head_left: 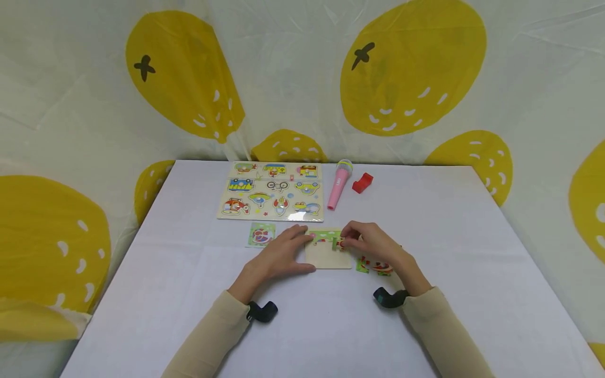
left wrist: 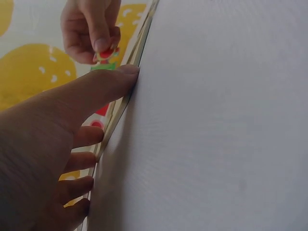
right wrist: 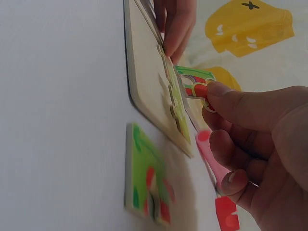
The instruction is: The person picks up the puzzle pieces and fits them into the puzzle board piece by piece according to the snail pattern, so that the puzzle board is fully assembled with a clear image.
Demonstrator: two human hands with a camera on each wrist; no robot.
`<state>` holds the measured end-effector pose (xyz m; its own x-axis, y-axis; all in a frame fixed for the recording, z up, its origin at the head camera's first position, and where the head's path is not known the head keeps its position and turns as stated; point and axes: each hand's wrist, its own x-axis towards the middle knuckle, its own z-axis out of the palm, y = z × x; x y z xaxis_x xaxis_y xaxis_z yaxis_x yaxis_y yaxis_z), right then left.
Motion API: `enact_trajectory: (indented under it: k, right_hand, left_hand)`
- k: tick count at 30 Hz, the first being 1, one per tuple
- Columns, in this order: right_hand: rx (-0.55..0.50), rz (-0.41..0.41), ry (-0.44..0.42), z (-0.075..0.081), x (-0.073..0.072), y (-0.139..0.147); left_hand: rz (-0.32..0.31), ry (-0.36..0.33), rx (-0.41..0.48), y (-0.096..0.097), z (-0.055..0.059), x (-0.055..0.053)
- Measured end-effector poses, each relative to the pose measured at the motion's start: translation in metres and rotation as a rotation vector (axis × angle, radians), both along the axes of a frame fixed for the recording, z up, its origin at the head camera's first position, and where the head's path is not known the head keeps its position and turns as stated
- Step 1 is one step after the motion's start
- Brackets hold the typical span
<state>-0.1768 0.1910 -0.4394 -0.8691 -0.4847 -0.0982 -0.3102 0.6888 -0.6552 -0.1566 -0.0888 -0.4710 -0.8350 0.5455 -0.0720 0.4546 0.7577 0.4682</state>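
Observation:
A small wooden jigsaw board (head_left: 326,260) lies in front of me, with a row of green pieces (right wrist: 177,101) along its far side. My left hand (head_left: 281,253) rests at the board's left side, fingers spread, with the thumb near the front corner and fingertips by the far one. Between thumb and fingers, my right hand (head_left: 371,241) pinches a green and red jigsaw piece (right wrist: 195,85). It is held tilted, over the far right part of the board. Several loose jigsaw pieces (head_left: 380,266) lie right of the board, partly under the right wrist.
Behind the left hand lies a picture card (head_left: 261,234). Farther back are a large vehicle puzzle board (head_left: 257,210), a pink toy microphone (head_left: 337,189) and a small red object (head_left: 362,182). A patterned curtain (head_left: 293,79) hangs behind the white table (head_left: 472,252).

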Motion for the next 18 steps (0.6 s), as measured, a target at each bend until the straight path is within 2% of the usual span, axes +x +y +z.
enact_trajectory:
  k: [11, 18]
  right_hand:
    - [-0.043, 0.063, -0.048, -0.005, -0.007, -0.030]
    - [-0.032, 0.038, -0.054, -0.018, -0.009, -0.042]
  left_hand:
    - [-0.002, 0.012, 0.013, 0.000, -0.005, -0.002]
    - [0.011, -0.008, 0.004, 0.000, -0.003, -0.002]
